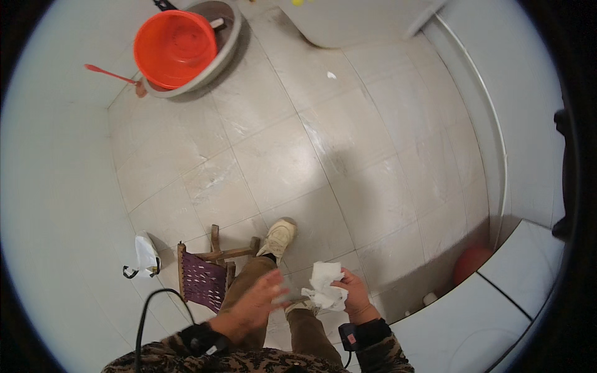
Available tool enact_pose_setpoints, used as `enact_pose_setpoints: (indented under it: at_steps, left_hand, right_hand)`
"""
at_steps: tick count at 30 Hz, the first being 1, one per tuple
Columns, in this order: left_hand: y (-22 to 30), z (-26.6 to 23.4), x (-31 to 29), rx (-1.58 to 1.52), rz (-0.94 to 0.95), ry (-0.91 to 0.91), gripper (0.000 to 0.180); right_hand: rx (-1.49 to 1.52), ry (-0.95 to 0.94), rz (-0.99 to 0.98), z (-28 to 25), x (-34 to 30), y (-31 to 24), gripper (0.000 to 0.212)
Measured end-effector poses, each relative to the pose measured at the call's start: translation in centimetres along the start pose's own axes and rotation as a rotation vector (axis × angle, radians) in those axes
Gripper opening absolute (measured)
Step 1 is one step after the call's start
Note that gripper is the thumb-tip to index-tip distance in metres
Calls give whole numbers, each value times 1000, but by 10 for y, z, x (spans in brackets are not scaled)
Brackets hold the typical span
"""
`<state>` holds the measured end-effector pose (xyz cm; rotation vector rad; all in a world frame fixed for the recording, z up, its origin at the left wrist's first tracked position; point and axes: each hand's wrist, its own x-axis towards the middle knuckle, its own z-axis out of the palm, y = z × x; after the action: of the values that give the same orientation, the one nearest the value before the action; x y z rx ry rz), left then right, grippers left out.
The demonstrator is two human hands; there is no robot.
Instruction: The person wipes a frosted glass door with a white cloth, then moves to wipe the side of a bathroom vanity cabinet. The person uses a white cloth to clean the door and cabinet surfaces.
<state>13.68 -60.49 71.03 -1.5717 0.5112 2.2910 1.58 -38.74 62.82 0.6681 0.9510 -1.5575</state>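
My right hand (356, 292) is closed on a crumpled white tissue (324, 286) in front of my body. To its left is my left hand (258, 303), a little blurred by motion. Its fingers are stretched out, with nothing seen in them, and a gap separates it from the tissue. Under my hands are my brown-trousered legs, with a beige shoe (280, 238) planted on the tiles.
A wooden stool with a purple woven seat (204, 281) stands at my left, beside a white bag (146, 256). Far left, an orange-red basin (175, 50) rests inside a grey basin (231, 46). A white tiled ledge (466, 320) borders the right; a small white scrap (331, 75) lies on the floor.
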Motion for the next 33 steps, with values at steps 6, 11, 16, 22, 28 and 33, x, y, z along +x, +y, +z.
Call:
enact_pose_setpoints:
  at_steps: [6, 11, 16, 22, 28, 33]
  left_hand:
    - [-64, 15, 62, -260, -13, -140, 45]
    - [-75, 35, 106, -265, -22, 131, 33]
    - [-22, 69, 111, -312, -19, 307, 36]
    - [20, 94, 123, -500, -51, 390, 47]
    - [62, 75, 131, -341, -136, 503, 46]
    - [112, 19, 125, -529, 246, 499, 27]
  right_hand:
    - [-587, -95, 58, 26, 17, -11, 26]
    - [-1003, 12, 92, 14, 40, -38, 26]
    - [-1232, 245, -27, 34, 55, -101, 21]
    - [-1913, 115, -208, 18, 137, -171, 25]
    - [-2216, 173, -524, 13, 376, -300, 33]
    - [-2076, 415, -622, 66, 522, -375, 39]
